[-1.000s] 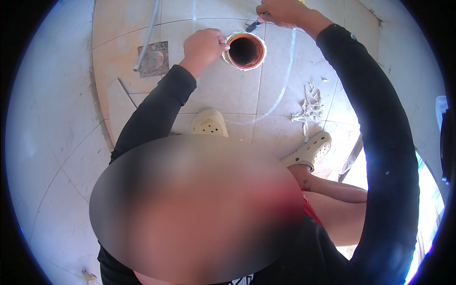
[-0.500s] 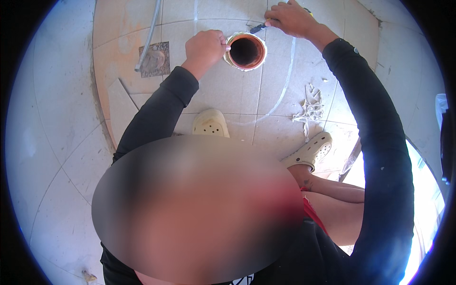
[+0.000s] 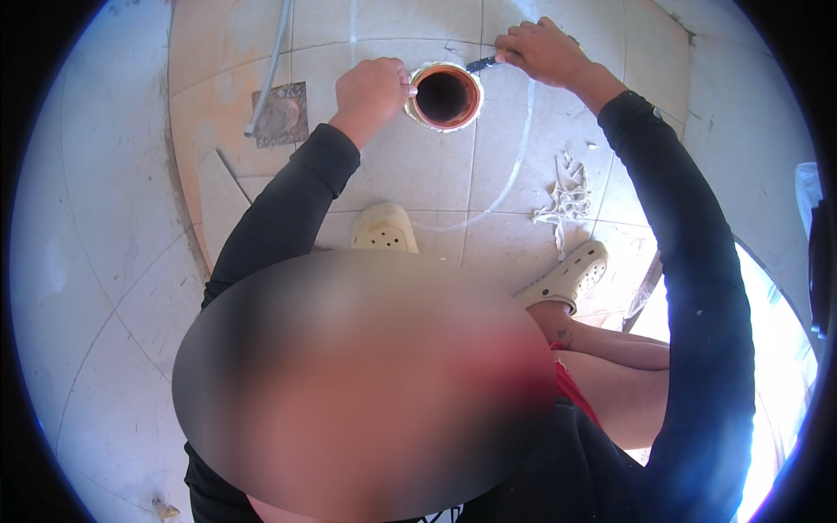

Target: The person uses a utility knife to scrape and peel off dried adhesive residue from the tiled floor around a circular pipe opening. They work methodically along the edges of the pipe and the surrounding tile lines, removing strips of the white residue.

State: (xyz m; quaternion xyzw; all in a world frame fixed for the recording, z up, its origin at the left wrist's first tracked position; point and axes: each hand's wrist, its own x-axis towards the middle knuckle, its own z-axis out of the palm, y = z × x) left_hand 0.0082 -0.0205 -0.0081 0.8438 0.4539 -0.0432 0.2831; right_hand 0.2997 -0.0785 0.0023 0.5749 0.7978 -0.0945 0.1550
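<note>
An orange-brown pipe (image 3: 476, 103) opens upward from the tiled floor, with an uneven cream-coloured ring (image 3: 443, 130) around its rim. My left hand (image 3: 373, 94) is closed at the rim's left side, fingertips pinched together against it. Whatever lies between those fingers is too small to make out. At the far right of the pipe, my right hand (image 3: 545, 52) grips what looks like a utility knife (image 3: 480, 64), its dark narrow end pointing left at the ring's upper right edge. The knife's handle is mostly hidden in my fist.
A clear hose (image 3: 272, 78) runs over a square floor drain (image 3: 284, 113) at left. Stringy cream scraps (image 3: 568, 196) lie right of centre. A loose tile piece (image 3: 222, 196) rests left of my forearm. My clogs (image 3: 385, 228) stand on the near side of the pipe.
My right hand has come nearer and slightly right, bringing the knife's tip down to the ring's upper right edge. My left hand keeps its pinch at the rim.
</note>
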